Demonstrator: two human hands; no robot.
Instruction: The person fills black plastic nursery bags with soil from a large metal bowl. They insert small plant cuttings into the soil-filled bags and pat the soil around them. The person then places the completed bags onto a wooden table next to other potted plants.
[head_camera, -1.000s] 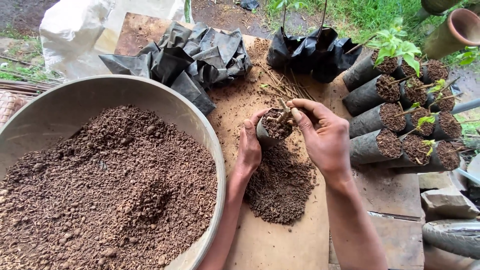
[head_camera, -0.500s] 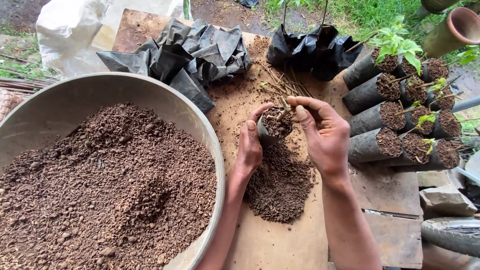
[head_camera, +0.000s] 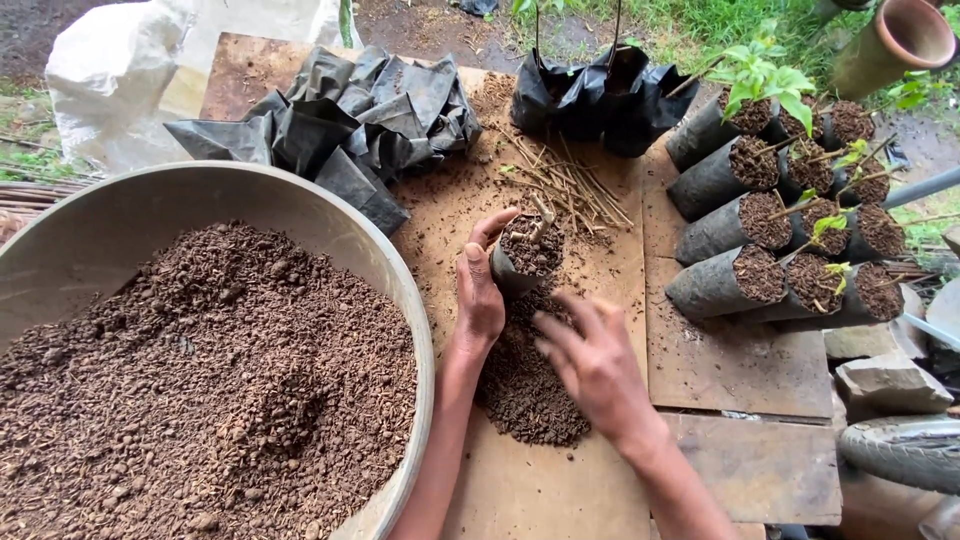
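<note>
Gripping the small black grow bag (head_camera: 528, 258) w/ left hand (head_camera: 478, 295), fingers curled round its near-left side, prob to keep it upright while soil goes in; a cutting stick pokes out the top. Right hand (head_camera: 592, 360) hangs loose, fingers spread, holding nothing, over the loose soil pile (head_camera: 525, 385) just near of the bag. Half a sec ago that hand was up at the bag's rim; now it's dropped toward the pile. Big soil basin (head_camera: 400, 290) sits left, filled bags (head_camera: 740, 285) right.

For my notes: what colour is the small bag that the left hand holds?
Black, filled with brown soil; the head view shows the bag in the left hand.
</note>
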